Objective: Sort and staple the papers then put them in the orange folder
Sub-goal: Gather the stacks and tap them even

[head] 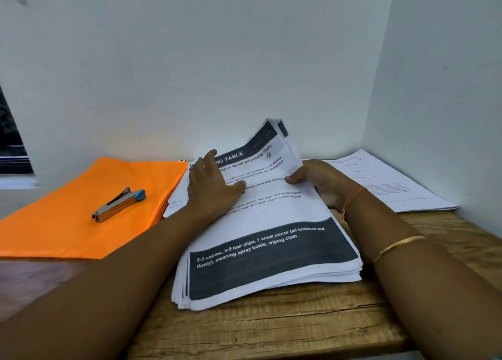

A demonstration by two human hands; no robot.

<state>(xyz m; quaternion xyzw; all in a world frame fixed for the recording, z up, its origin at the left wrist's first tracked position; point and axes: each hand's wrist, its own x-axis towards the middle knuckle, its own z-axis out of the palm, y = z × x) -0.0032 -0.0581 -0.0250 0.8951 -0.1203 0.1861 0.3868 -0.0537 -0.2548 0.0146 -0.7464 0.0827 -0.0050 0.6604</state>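
Paper stack (pixel 271 253) near the table (pixel 271 332) front edge, your left hand (pixel 214 190) flat on it with fingers spread, your right hand (pixel 323 183) pinching the lifted top sheets (pixel 267 156), orange folder (pixel 76 224) with stapler (pixel 119 204) just left, second paper pile (pixel 394 188) against right wall (pixel 434 88)

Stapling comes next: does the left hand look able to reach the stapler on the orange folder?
Probably yes: the stapler lies uncovered on the orange folder, left of the left hand, with nothing between them.

- On the left hand (pixel 214 188), a small ring (pixel 203 166) on one finger.
- At the right hand (pixel 320 182), a thin orange thread (pixel 353 196) round the wrist.
- A thin gold bangle (pixel 399 244) farther up that arm, behind the thread.
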